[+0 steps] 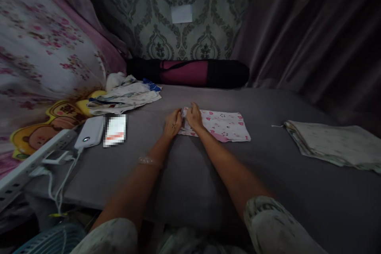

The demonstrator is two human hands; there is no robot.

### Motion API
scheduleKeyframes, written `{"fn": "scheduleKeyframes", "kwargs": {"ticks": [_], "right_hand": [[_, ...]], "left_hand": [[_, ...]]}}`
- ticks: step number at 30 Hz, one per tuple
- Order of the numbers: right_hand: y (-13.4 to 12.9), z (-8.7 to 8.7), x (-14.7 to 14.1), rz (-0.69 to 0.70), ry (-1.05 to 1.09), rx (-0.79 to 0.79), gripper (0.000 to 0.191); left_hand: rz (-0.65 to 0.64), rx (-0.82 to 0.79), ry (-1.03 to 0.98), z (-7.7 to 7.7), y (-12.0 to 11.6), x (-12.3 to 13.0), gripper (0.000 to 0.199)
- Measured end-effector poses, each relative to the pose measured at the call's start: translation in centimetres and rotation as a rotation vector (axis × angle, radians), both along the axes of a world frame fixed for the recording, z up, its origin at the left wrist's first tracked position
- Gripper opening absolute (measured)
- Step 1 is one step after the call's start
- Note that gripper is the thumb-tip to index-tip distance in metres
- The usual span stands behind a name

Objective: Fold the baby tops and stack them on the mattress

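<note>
A white cloth with pink and red prints (226,124) lies folded into a flat rectangle on the grey bed-like surface (190,178). It looks like a piece of clothing, though its exact kind does not show. My left hand (173,123) is closed at the cloth's left end, its fingers gripping the edge. Close beside it, my right hand (194,117) is also closed, pinching the same end from above. Between the two hands the fabric is bunched a little. The rest of the cloth stretches flat to the right of my right hand.
Folded pale fabric (336,143) lies at the right; a loose clothes pile (127,93) sits back left. A white power bank (90,133) with cables, a blurred-out phone-like item (115,130) and a power strip (35,160) are at left. A black and magenta long bag (184,73) lines the wall.
</note>
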State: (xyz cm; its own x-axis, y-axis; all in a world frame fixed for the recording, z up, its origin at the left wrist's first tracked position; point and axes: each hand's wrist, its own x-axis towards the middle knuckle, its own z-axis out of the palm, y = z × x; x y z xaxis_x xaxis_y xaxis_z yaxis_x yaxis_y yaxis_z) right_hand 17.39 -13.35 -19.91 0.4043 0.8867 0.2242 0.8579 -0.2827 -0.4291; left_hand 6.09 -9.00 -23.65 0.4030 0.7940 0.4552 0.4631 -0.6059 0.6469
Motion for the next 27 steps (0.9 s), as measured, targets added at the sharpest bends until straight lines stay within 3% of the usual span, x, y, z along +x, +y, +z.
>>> {"fn": "scheduleKeyframes", "kwargs": {"ticks": [5, 10, 18, 27], "right_hand": [[-3.6, 0.8, 4.6, 0.041, -0.046, -0.11, 0.055], [-6.5, 0.1, 7.6, 0.113, -0.128, -0.303, 0.059], [-6.4, -1.3, 7.7, 0.149, -0.161, -0.364, 0.063], [-7.9, -0.2, 8.9, 0.124, -0.129, -0.292, 0.059]], "left_hand": [[-0.109, 0.134, 0.198, 0.3, -0.9, 0.2, 0.039], [-0.21, 0.178, 0.363, 0.5, -1.5, 0.5, 0.042], [-0.237, 0.136, 0.442, 0.2, -1.2, 0.5, 0.045], [-0.237, 0.145, 0.539, 0.4, -1.2, 0.4, 0.05]]}}
